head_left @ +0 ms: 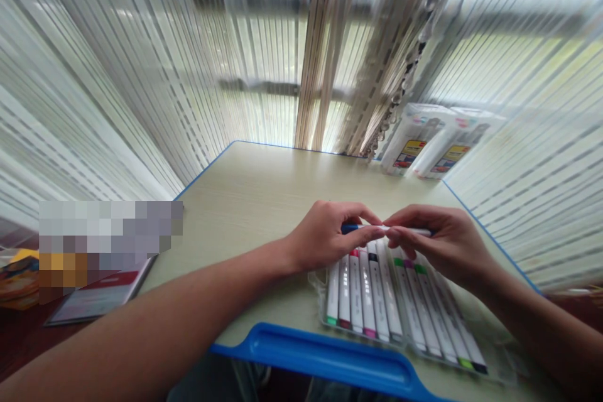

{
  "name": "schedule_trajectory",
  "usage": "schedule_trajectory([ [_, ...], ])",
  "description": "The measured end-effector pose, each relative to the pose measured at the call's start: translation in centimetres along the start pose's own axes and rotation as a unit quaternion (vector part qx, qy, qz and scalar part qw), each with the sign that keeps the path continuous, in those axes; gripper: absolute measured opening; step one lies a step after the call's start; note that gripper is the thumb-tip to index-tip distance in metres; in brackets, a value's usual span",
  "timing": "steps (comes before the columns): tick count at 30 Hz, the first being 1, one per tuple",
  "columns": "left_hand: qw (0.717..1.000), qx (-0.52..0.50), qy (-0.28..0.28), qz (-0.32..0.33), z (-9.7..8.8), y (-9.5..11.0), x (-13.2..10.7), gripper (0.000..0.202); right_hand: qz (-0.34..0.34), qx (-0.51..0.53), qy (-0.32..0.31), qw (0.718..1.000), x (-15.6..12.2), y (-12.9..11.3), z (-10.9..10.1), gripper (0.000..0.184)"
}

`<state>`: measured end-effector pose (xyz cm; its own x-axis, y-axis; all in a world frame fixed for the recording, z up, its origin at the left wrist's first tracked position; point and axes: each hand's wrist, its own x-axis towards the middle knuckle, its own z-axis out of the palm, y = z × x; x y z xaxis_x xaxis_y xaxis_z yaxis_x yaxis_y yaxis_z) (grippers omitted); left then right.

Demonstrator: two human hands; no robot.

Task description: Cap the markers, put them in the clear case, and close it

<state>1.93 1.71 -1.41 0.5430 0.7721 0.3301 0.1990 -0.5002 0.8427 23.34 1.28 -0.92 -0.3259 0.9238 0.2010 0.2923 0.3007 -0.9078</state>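
Observation:
A white marker with a blue cap [350,228] lies crosswise between my two hands, above the table. My left hand [325,235] pinches it near the capped end. My right hand [438,242] grips the other end, and the fingertips of both hands meet at the middle of the barrel. Just below them, an open clear plastic case [409,347] holds several white markers [362,301] side by side, with green, red, black, purple and other colour marks at their ends. My hands cover the far ends of some of these markers.
The pale table [264,188] has a blue rim and a blue front tray [330,355]. Two clear packages [409,141] stand at the back right corner. String curtains [264,50] hang around the back and sides. A flat booklet [101,295] lies off the left side.

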Motion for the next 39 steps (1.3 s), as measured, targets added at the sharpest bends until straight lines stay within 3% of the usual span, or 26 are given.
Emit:
schedule_trajectory([
  [6, 0.997, -0.04, 0.055, -0.029, -0.4, -0.9, 0.5, 0.029, -0.003, 0.076, 0.063, 0.995, 0.3, 1.0, -0.3, 0.021],
  [15, 0.974, -0.196, 0.087, -0.08, -0.7, -1.5, 1.2, 0.036, 0.022, 0.21, 0.061, 0.976, 0.7, 0.5, -0.1, 0.025],
  [22, 0.992, -0.099, 0.06, -0.044, -0.3, -0.9, 0.5, 0.034, 0.004, 0.107, 0.065, 0.992, 0.4, 0.8, -0.2, 0.024],
  [26, 0.999, -0.021, 0.023, -0.02, 0.1, -0.1, 0.0, 0.033, -0.002, 0.008, 0.014, 1.0, -0.1, 0.0, 0.1, 0.021],
  [31, 1.0, -0.006, -0.012, -0.005, 0.3, 0.2, -0.2, 0.028, -0.007, -0.032, -0.026, 0.999, -0.3, -0.5, 0.3, 0.023],
  [35, 1.0, 0.003, 0.008, 0.006, 0.0, 0.0, 0.0, 0.027, -0.007, -0.029, -0.011, 0.999, -0.2, -0.1, 0.0, 0.021],
  [39, 0.999, -0.009, 0.05, -0.006, -0.4, -0.5, 0.3, 0.03, 0.001, 0.025, 0.046, 0.999, 0.1, 0.5, -0.3, 0.02],
])
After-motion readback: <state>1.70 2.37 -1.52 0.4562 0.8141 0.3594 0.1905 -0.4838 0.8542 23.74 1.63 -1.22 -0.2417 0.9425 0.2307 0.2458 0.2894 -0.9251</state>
